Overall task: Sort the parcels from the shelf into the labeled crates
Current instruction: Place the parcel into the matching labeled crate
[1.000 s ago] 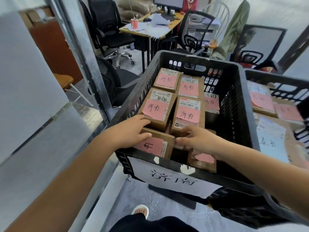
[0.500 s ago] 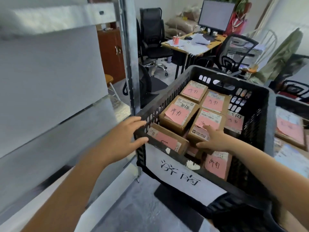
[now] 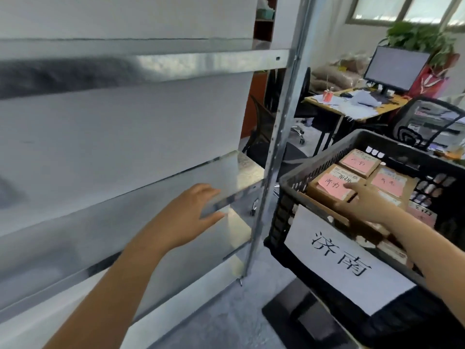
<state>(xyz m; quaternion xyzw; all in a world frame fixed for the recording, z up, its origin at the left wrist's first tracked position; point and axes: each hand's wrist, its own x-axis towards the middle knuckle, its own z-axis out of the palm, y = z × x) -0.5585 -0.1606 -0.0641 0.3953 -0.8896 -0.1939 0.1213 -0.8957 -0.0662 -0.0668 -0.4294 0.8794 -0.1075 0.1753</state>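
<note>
Parcels [image 3: 332,186] sat packed in the black crate [image 3: 283,220] at right; the right hand [image 3: 364,204] lay flat on 1, the left hand [image 3: 191,212] hovered open-fingered, empty, by the shelf [image 3: 241,172] at centre (a hurried reach could scrape its metal edge).

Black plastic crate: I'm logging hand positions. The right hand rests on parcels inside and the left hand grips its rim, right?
No: the head view shows the left hand off the black plastic crate, at the grey metal shelf; the right hand rests on brown cardboard parcels.

left hand [image 3: 191,215] at shelf [image 3: 176,64], parcels [image 3: 329,190] in crate [image 3: 278,217]
</note>
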